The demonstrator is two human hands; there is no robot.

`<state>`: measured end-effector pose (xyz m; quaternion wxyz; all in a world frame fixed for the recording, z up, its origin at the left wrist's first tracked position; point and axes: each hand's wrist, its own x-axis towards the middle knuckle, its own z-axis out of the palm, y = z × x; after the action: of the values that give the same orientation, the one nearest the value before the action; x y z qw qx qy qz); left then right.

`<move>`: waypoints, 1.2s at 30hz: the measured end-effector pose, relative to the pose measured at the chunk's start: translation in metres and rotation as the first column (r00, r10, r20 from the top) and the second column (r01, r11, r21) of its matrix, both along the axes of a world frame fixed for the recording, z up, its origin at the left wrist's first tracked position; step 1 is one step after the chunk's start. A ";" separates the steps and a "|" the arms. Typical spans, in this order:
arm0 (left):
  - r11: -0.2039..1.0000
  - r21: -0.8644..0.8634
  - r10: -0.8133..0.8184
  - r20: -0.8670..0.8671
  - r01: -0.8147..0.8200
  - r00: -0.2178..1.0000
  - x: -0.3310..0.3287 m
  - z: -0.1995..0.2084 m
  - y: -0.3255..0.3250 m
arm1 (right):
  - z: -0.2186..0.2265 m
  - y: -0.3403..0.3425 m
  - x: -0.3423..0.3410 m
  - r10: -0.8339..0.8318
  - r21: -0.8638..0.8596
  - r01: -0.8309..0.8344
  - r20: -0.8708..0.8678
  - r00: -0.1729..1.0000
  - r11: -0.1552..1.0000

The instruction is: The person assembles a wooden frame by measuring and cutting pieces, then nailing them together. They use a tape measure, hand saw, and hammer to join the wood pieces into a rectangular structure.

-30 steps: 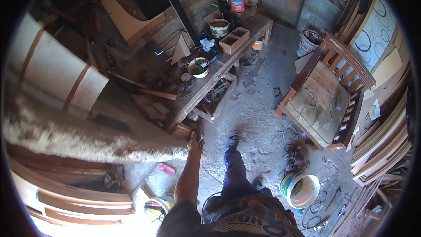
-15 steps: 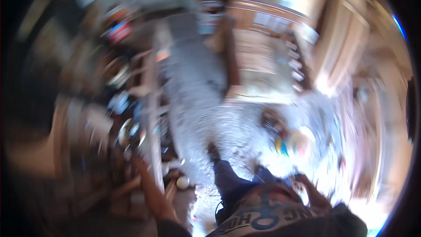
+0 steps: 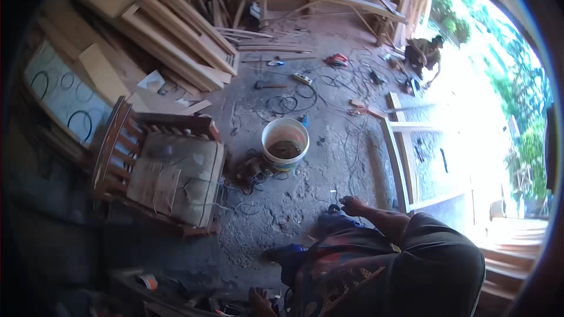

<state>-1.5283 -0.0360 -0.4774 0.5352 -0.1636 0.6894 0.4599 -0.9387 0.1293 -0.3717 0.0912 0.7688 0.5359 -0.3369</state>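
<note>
Grey concrete floor (image 3: 247,235) is giving us open room ahead of our legs, approx. from the bench (image 3: 130,289) edge at lower L to the pale wooden frame (image 3: 395,164) at R. The frame's near corner is showing next to our R forearm, so clearance there's looking tight. A cushioned chair (image 3: 176,152) is bounding the L side; a co-worker (image 3: 424,54) is crouching far off at upper R.

The bucket (image 3: 285,144) is standing upright mid-floor, mouth facing up, axis approx. vert., w/ a dark corded machine (image 3: 254,171) sitting just beside it. The frame's long rails are running away from us.

A small pale sliver (image 3: 333,191) is showing just past our R hand (image 3: 351,205), long axis running L–R; we're unable to tell if it's held. The bucket's standing ahead & L of that hand, well apart. R fingers are bending loosely; exact opening's unclear. Our L hand (image 3: 258,303) is showing at the lower edge near the bench, too dim for us to be judging its opening or grip.
</note>
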 end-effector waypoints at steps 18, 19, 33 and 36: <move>0.360 -0.055 -0.924 -0.162 0.932 0.347 0.375 0.041 0.319 | 0.079 -0.193 0.217 -0.828 0.218 0.934 -0.437 0.353 0.283; 0.283 -0.077 -0.949 -0.169 0.956 0.267 0.401 0.047 0.333 | 0.100 -0.187 0.225 -0.830 0.258 0.932 -0.435 0.349 0.256; -0.079 -0.052 -0.989 -0.122 0.996 -0.084 0.767 0.006 0.435 | 0.148 -0.168 0.432 -0.787 0.411 0.871 -0.615 0.046 -0.270; -0.137 -0.081 -0.983 -0.114 0.987 -0.146 0.842 -0.005 0.433 | 0.150 -0.169 0.501 -0.799 0.388 0.869 -0.602 -0.012 -0.306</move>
<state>-0.6865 0.3968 -0.4819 0.6522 0.4530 0.6024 -0.0806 -0.4382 -0.0402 -0.2220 -0.5068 0.8517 -0.0969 -0.0911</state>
